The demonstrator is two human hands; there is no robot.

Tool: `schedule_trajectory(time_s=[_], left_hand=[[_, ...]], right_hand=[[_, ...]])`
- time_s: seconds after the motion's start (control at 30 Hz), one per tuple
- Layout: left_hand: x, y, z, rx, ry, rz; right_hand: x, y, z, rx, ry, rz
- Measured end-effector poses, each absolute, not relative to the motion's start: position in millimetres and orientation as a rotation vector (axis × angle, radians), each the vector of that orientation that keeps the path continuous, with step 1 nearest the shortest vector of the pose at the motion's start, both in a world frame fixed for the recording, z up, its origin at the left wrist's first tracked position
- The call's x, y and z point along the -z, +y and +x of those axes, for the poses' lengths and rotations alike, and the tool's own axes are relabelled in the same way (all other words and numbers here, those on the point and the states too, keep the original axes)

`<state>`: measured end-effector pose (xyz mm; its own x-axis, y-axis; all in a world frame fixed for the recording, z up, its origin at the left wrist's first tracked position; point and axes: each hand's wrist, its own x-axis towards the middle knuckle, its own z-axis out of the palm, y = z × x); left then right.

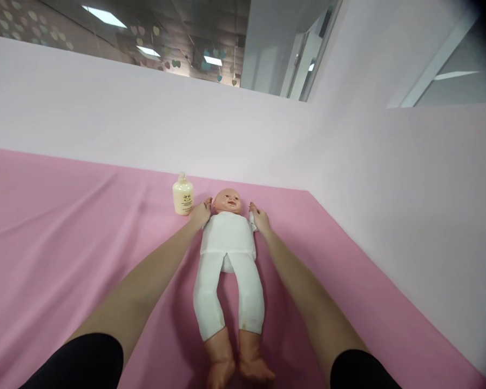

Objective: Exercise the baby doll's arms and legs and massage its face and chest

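Baby doll (228,254) flat on its back on the pink sheet (65,243), head toward the far edge by the pale wall (146,124), feet pointing back at the camera. Both arms stretched out along its sides.

Left hand (200,212) resting at the doll's shoulder on the bottle side, fingers curled loosely against it. Right hand (260,218) at the other shoulder, closed round what looks like the doll's small upper arm, though too tiny here to be sure of the grip. Looks like a steadying hold, one hand per side, keeping the body centred and face-up rather than lifting it.

Cream lotion bottle (182,195) standing upright just beside the left hand, near the far edge, close to the doll's head but not touching it. Probably parked there to stay within easy reach without getting under the arms.

About the doll itself: soft white cloth torso and legs, hard plastic head with a painted open-mouth face, plastic feet sticking out of the leggings, a faint brownish smudge low on one leg. Legs slightly apart, feet turned outward. Sheet a bit rumpled off to the left side.
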<state>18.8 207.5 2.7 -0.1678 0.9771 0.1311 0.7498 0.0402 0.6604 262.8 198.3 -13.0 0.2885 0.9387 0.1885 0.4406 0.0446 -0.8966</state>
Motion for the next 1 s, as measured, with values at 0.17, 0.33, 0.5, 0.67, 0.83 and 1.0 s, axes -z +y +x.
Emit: schedule_trajectory(time_s=[0.17,0.33,0.5,0.67,0.83,1.0], left_hand=[[0.7,191.8,18.3,-1.107,1.875,1.765],[-9.4,148.1,11.0,-1.426,1.437,2.016],[-15.8,96.4,-4.2,-1.255,1.294,2.328],[-10.1,67.6,-12.1,-0.979,1.133,2.635],[-16.2,67.1,-8.4,-1.027,1.180,2.647],[-25.3,109.5,3.5,-1.264,1.446,2.313]], right_hand=[[11.0,179.2,259.7,-0.584,-1.286,-1.397],[7.4,131.4,257.5,-0.526,-1.458,-1.047],[6.7,80.9,268.0,-0.251,-1.843,-0.983],[12.7,56.7,274.4,-0.003,-2.071,-0.930],[8.6,61.2,272.8,0.031,-1.988,-0.954],[-0.6,100.2,266.8,-0.204,-1.747,-1.023]])
